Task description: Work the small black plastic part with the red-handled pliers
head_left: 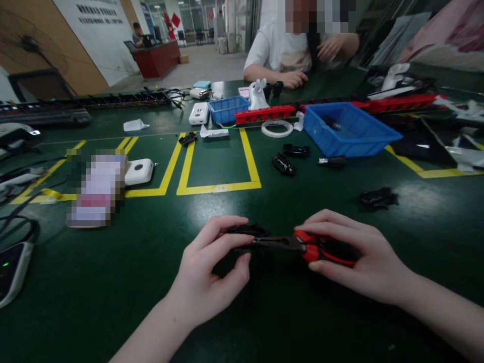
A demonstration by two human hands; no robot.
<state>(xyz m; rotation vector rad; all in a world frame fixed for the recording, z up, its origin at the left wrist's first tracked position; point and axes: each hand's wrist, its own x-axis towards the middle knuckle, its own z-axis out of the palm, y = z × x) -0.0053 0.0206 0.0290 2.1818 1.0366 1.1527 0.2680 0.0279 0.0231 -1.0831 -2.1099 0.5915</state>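
Observation:
My right hand (351,252) is closed round the red-and-black handles of needle-nose pliers (283,244), whose long dark jaws point left. Their tip meets a black plastic part (247,232) near my left fingertips. With thumb and fingers, my left hand (217,262) grips that black part, and its fingers cover much of it. Whether the jaws are clamped on the part I cannot tell. Similar black parts lie beyond my hands: one black piece (378,197) to the right, and a pair, including another black piece (284,164), farther back.
A blue bin (348,136) stands at the right, a smaller blue bin (229,110) behind. A tape roll (277,128) lies between them. At left are a blurred-out phone (99,191) and a white device (139,172). Across the green table sits a person (280,55).

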